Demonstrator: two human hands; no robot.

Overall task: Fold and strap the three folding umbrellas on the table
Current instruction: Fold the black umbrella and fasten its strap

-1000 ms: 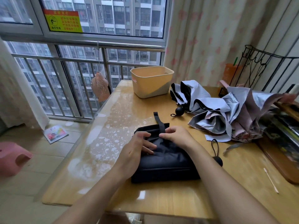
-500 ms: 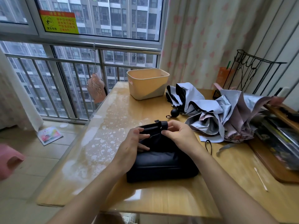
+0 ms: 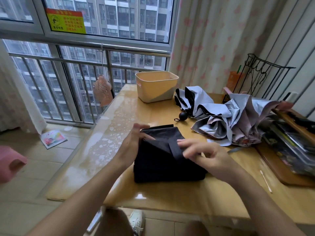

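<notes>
A black folded umbrella (image 3: 160, 160) lies as a flat bundle in the middle of the wooden table (image 3: 133, 114). My left hand (image 3: 131, 143) holds its left side, thumb over the top edge. My right hand (image 3: 202, 154) pinches the black strap (image 3: 175, 150) and draws it across the bundle. A light-blue umbrella with black lining (image 3: 196, 101) lies loose behind, its round black handle (image 3: 183, 115) toward me. To the right sprawls a pink and silver umbrella (image 3: 238, 123), unfolded and crumpled.
A beige plastic bin (image 3: 156, 86) stands at the table's far end. A wooden tray with dark clutter (image 3: 289, 150) fills the right edge, a cotton swab (image 3: 265, 181) beside it. A black wire rack (image 3: 260, 74) stands at the back right. The window railing runs on the left.
The strap, which stood up at the far end of the black umbrella, has been pulled by my right hand down over the bundle. My left hand shifted to the left side.
</notes>
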